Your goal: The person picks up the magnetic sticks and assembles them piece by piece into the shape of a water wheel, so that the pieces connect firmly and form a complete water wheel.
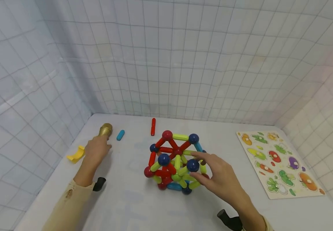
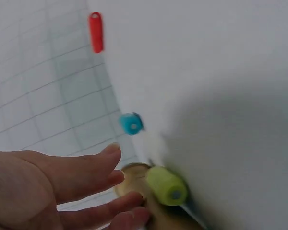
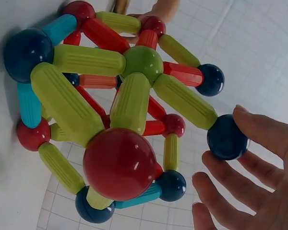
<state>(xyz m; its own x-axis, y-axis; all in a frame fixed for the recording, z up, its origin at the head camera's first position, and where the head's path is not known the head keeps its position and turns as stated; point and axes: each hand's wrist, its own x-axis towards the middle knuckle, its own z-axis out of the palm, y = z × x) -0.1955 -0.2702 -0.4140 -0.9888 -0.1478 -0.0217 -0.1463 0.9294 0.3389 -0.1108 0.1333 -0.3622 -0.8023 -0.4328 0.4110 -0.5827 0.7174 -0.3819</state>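
Note:
In the head view, a ball-and-stick magnetic structure (image 1: 178, 150) of red, lime, and blue parts stands mid-table. My right hand (image 1: 222, 179) is at its near right side, thumb and fingers pinching a dark blue ball (image 3: 228, 137) at the end of a lime stick (image 3: 185, 100). To the left, my left hand (image 1: 95, 149) reaches low beside a gold microphone-shaped object (image 1: 106, 129). The left wrist view shows its fingers extended, fingertips close to a loose lime stick (image 2: 167, 186) lying against the gold object. That stick is hidden in the head view.
Beyond the structure lie a loose red stick (image 1: 153, 127) and a short blue stick (image 1: 120, 135). A yellow curved piece (image 1: 76, 154) sits at the left edge, and a vegetable puzzle board (image 1: 280, 163) on the right. Grid-patterned cloth (image 1: 166, 64) walls the table's back and sides.

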